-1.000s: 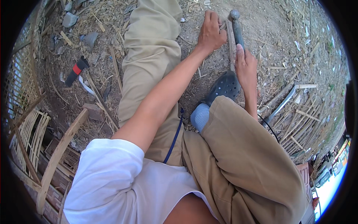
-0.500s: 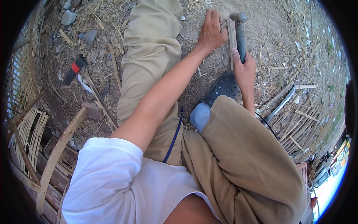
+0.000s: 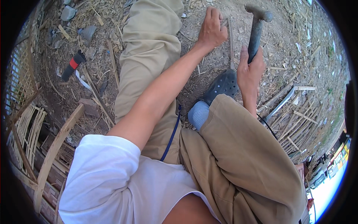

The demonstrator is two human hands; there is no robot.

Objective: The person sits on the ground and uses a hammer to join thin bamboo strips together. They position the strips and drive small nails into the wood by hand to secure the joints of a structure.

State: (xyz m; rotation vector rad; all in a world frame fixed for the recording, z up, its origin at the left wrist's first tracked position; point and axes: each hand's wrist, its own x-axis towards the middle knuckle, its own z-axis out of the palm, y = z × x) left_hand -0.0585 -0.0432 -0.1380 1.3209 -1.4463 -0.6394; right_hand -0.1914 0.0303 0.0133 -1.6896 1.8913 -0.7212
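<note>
My right hand (image 3: 251,69) is closed round the handle of a hammer (image 3: 256,35), raised with its metal head at the top, right of a thin wooden strip. That wooden strip (image 3: 231,44) runs from beside my left hand down to the toe of my dark clog (image 3: 225,84). My left hand (image 3: 213,30) is closed in a fist-like pinch near the strip's far end. Something small and greyish shows by its fingers, but I cannot make out what it is.
On the littered dirt at left lie a black tool-like piece with a red band (image 3: 74,65), a stone (image 3: 68,13) and wooden sticks. A curved wooden piece (image 3: 57,149) rises at lower left. Right of my knee are a pale flat strip (image 3: 281,103) and a bundle of thin sticks (image 3: 298,119).
My right hand has lifted the hammer up and to the right, away from the wooden strip, and its head has turned. The left hand has stayed nearly in place.
</note>
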